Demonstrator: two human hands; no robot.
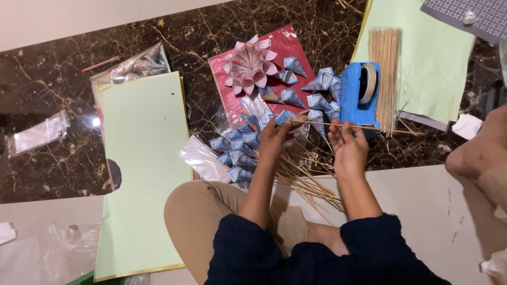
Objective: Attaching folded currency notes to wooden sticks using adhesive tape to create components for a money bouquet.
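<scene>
Thin wooden skewer (364,127) runs between both hands. Left hand (274,138) pinches a folded blue paper cone (285,117), partly hiding it. Right hand (347,146) pinches the skewer before the blue tape dispenser (359,95).

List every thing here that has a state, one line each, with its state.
left hand: closed on a blue paper cone
right hand: pinching a thin wooden stick, held level
tape dispenser: upright, roll loaded
pink paper flower: assembled, lying on red sheet
loose blue cones: rolled, piled on the floor
packet of sticks: lying flat on green paper
loose sticks: scattered by the knee
</scene>
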